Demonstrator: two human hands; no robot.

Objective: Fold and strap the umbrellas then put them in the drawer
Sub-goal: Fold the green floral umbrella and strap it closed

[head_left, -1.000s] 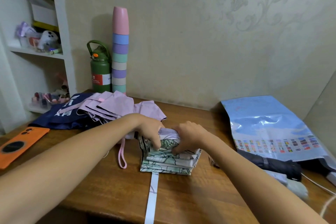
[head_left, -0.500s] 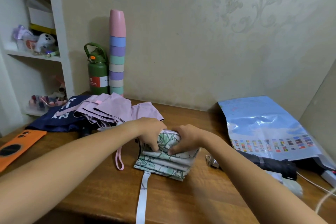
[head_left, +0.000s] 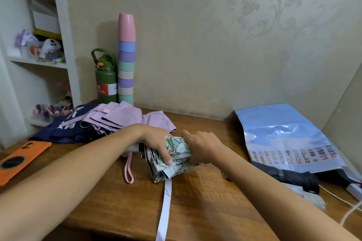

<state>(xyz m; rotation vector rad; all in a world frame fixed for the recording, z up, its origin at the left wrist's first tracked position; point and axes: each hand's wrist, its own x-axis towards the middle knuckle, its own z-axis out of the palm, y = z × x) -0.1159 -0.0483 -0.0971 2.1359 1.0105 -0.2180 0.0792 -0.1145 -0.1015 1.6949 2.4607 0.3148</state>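
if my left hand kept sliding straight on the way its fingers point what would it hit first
Probably the right hand: the left hand lies over the floral umbrella, fingers aimed right and toward you, gripping alongside. Depth is unclear, so it might pass just in front.

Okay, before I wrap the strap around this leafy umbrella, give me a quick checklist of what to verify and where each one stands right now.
1. Left hand grips the leaf-print umbrella: ok.
2. Right hand grips its other side: ok.
3. Folds bundled tight: not ok, pleats splay at the near end.
4. Strap free: ok, trailing loose over the desk edge.
5. Strap fastener: cannot tell.
6. Drawer open: cannot tell, out of view.
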